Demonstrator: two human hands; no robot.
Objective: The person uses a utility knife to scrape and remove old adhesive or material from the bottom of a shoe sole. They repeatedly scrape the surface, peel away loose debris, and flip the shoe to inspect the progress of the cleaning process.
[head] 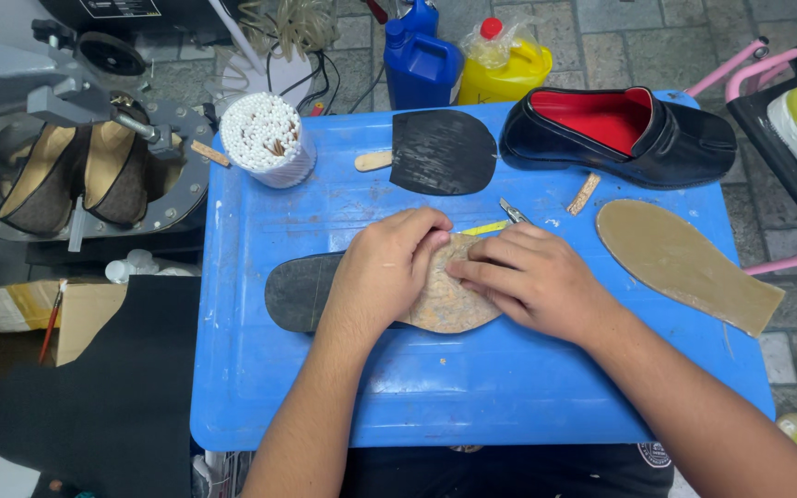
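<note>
Fingers (472,269) of both our hands press flat, gripping nothing, on tan sole piece (449,300) half-laid over black sole (302,290); shoe (620,134) at one o'clock.

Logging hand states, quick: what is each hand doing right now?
Left hand: palm down, fingers curled, pressing on the tan sole piece; not gripping it.
Right hand: fingers flat, pressing the same piece; holding nothing visible.
</note>
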